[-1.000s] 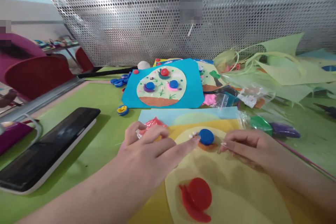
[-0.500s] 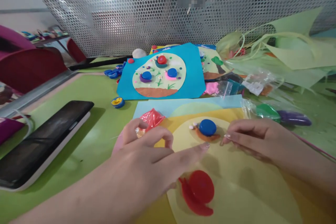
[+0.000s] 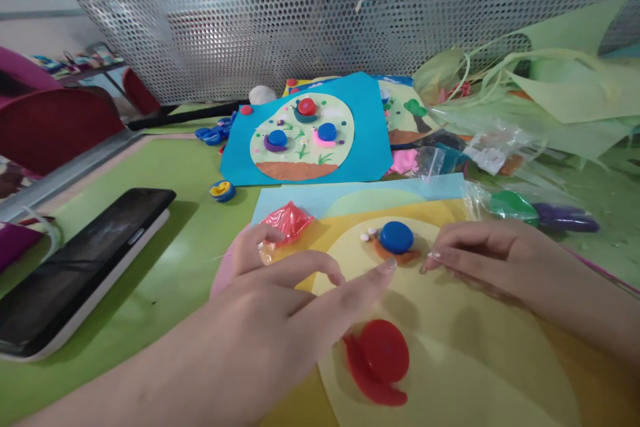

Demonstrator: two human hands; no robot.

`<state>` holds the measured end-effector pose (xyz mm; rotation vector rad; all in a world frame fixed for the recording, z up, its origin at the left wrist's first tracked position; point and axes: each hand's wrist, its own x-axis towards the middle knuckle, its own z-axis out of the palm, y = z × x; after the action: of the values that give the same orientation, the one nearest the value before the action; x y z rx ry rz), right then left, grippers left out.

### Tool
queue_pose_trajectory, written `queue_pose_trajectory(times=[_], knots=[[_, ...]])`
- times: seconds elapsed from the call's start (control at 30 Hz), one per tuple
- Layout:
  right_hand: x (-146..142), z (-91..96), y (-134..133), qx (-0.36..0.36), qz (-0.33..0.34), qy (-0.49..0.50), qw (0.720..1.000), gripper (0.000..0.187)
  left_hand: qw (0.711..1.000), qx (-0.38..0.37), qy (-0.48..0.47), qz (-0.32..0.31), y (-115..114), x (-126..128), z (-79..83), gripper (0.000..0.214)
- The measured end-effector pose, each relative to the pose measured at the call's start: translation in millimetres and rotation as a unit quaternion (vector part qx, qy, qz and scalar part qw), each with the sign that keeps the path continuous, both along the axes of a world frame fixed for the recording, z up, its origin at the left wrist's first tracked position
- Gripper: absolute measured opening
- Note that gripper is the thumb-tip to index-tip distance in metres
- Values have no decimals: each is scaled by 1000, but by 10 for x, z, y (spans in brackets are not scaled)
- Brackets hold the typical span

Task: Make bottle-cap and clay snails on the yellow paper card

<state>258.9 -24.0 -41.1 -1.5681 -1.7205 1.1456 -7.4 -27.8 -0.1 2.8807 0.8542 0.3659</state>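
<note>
My left hand [image 3: 295,293] lies over the left side of a pale yellow paper oval [image 3: 450,347], fingers spread, the index fingertip just below a blue-capped clay snail [image 3: 395,240]. It holds nothing. My right hand [image 3: 480,257] rests flat on the oval to the right of that snail, fingers together and stretched toward it, touching the paper. A red snail with a red cap [image 3: 380,357] sits on the oval nearer to me, under my left hand's fingertips.
A red clay bag [image 3: 287,221] lies by my left fingers. A finished snail picture on blue card [image 3: 305,137] lies beyond. A black tablet [image 3: 85,260] is at left, clay bags [image 3: 530,213] and green paper scraps [image 3: 550,100] at right, a perforated metal screen [image 3: 300,13] behind.
My left index finger drew back from the blue snail's head toward me, then moved slightly forward again. The right hand stayed in place. The view shifted a little.
</note>
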Motion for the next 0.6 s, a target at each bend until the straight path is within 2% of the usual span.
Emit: queue_pose_trajectory(times=[0.2, 0.37, 0.5, 0.6], knots=[[1, -7, -7, -8, -2, -9, 1000, 33, 999, -49, 0, -10, -52, -20, -114, 64], [13, -35, -4, -15, -5, -12, 1000, 31, 998, 21, 20, -61, -36, 20, -84, 58], [14, -32, -10, 4, -1, -4, 1000, 30, 996, 65, 32, -41, -53, 26, -80, 52], [-8, -1, -19, -1, -3, -9, 1000, 29, 994, 76, 60, -50, -57, 33, -60, 54]])
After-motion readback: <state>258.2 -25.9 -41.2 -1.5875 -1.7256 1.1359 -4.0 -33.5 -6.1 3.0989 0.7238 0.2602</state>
